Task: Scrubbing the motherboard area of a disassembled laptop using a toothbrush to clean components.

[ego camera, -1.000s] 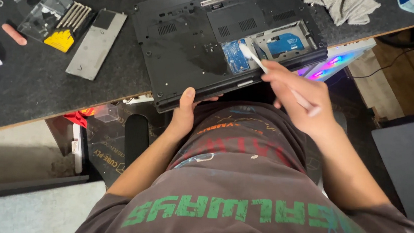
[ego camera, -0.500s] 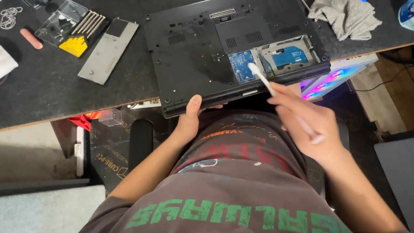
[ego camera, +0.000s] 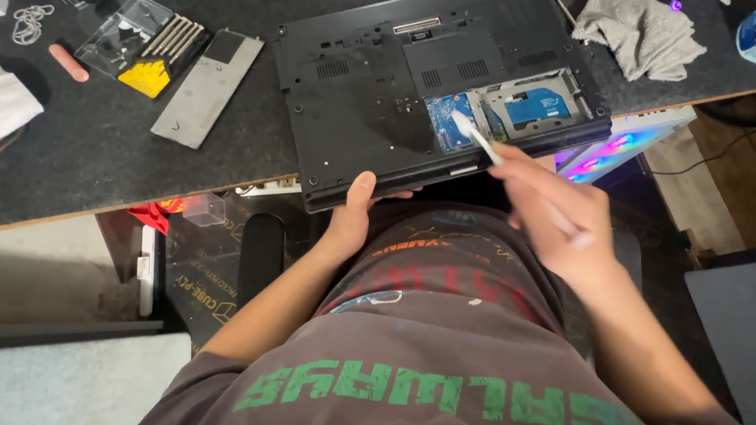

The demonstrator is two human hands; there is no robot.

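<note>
A black laptop [ego camera: 407,87] is lying upside down, overhanging the tabletop's near edge, one bottom bay standing open and exposing a blue circuit board. A white cotton swab [ego camera: 476,139] is slanting down, its tip touching that board.

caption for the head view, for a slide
Right hand brushes an upturned laptop's open bay; left hand grips its near edge.

left hand [ego camera: 352,212] clamped, thumb up; right hand [ego camera: 553,211] pinched, arm extended

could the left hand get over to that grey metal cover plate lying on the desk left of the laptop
Probably yes. The left hand grips the laptop at its near edge, and the grey cover plate lies flat on the desk with only bare mat between them. It would have to let go first.
</note>
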